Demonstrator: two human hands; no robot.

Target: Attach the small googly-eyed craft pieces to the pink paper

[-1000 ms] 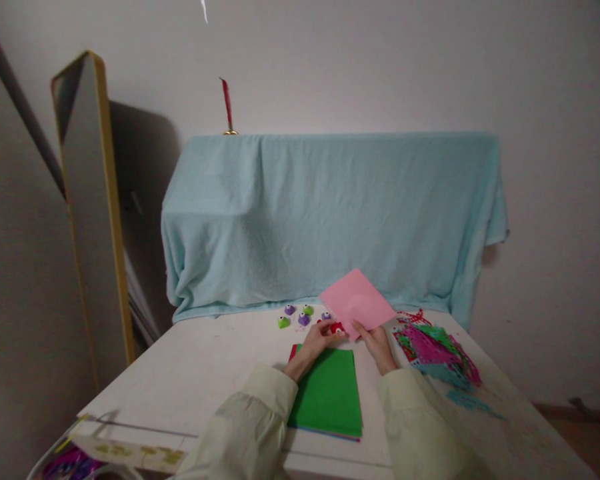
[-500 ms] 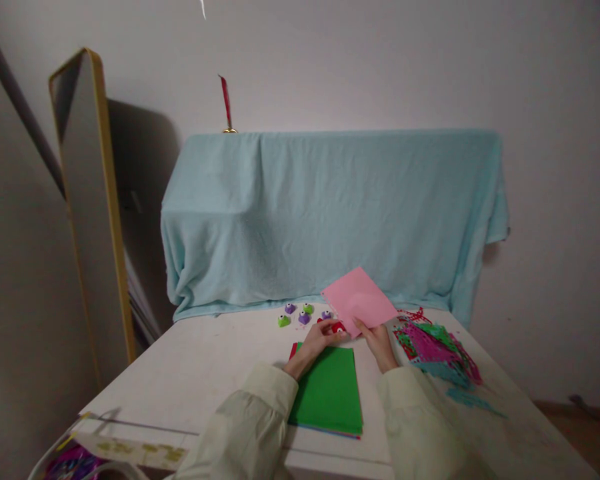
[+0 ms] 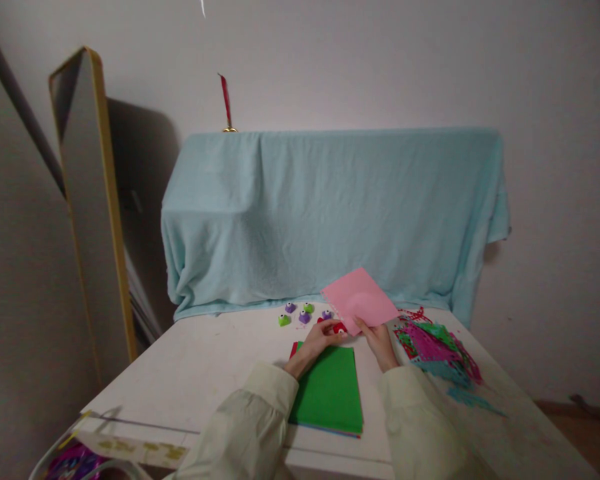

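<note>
My right hand (image 3: pixel 380 343) grips the near corner of a pink paper sheet (image 3: pixel 359 300), held tilted above the white table (image 3: pixel 205 367). My left hand (image 3: pixel 316 343) rests its fingers on a small red punch (image 3: pixel 337 327) at the sheet's left edge; the edge shows a row of small punched holes. A stack of coloured sheets with a green one on top (image 3: pixel 330 390) lies under my left wrist.
Several small purple and green punches (image 3: pixel 300 313) sit behind my hands. A heap of punched pink, green and blue paper (image 3: pixel 437 350) lies to the right. A light blue cloth (image 3: pixel 330 213) covers furniture behind the table. A mirror (image 3: pixel 87 200) leans at left.
</note>
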